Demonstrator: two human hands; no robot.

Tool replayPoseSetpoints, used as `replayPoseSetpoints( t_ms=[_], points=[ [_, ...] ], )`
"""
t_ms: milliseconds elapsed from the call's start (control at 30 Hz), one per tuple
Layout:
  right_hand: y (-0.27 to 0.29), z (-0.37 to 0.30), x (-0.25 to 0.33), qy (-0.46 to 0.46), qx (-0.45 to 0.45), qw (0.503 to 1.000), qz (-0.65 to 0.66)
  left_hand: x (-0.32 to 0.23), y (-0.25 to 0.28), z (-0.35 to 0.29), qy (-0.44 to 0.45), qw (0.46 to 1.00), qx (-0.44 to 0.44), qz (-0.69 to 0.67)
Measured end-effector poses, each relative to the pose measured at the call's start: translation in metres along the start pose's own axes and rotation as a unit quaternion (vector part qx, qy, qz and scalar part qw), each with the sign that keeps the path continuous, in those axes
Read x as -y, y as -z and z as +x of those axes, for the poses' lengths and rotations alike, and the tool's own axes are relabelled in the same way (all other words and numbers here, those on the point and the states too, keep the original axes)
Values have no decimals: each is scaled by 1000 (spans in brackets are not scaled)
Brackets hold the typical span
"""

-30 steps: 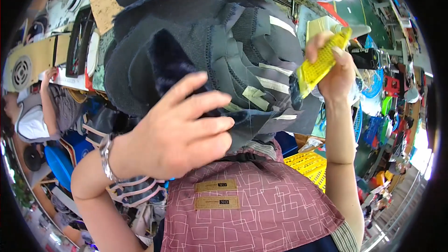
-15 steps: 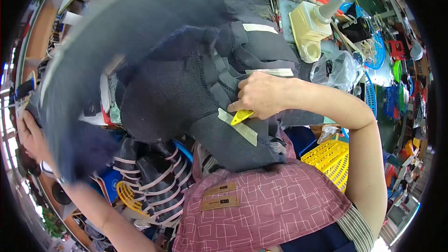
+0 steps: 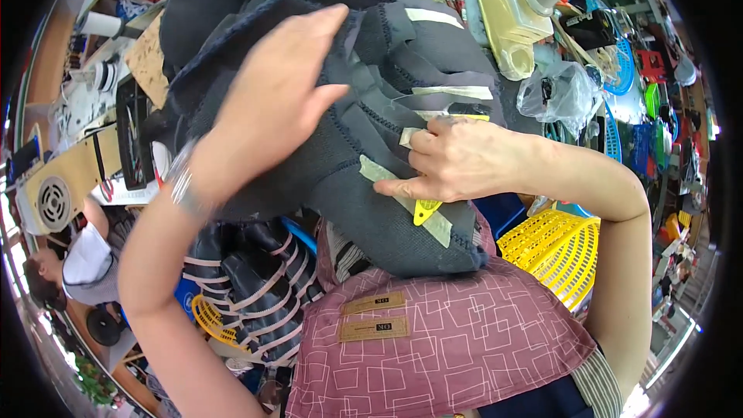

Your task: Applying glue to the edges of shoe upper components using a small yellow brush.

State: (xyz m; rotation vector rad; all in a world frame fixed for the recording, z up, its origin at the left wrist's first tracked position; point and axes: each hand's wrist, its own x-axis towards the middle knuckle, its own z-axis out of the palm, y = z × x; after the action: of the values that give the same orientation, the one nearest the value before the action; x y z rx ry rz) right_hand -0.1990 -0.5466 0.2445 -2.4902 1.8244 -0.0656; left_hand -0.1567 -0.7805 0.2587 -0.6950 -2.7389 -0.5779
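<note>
Thick dark grey fabric pieces with stitched seams (image 3: pixel 364 224) lie heaped before me, their lower end reaching my lap. Pale tape strips (image 3: pixel 453 93) are stuck across them. My right hand (image 3: pixel 464 159) is closed around a slim yellow cutter (image 3: pixel 426 211), probably a utility knife. The cutter's end with a hole sticks out below the palm, and more yellow and dark parts show beyond the knuckles. That hand rests on the fabric beside a tape strip. Over the heap's left part, my left hand (image 3: pixel 275 85) is motion-blurred, its fingers stretched, thumb apart, and nothing visible in it.
A cream bottle with a grey nozzle (image 3: pixel 515 19) stands at the far right, near a clear plastic bag (image 3: pixel 561 104). A yellow basket (image 3: pixel 553 251) is right of my lap. Black banded pieces (image 3: pixel 251 286) lie to the left. Another person (image 3: pixel 85 263) sits at far left.
My left hand has come from the far left over the heap. The fabric swinging there has settled back. My right hand has shifted slightly right, still gripping the cutter.
</note>
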Motion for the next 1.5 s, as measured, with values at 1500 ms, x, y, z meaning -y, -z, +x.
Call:
replayPoseSetpoints(
  t_ms=[1500],
  points=[
    [-24,66,-39,-279,-435,789,333,6,-74,-63,507,443,-172,-719]
  ],
)
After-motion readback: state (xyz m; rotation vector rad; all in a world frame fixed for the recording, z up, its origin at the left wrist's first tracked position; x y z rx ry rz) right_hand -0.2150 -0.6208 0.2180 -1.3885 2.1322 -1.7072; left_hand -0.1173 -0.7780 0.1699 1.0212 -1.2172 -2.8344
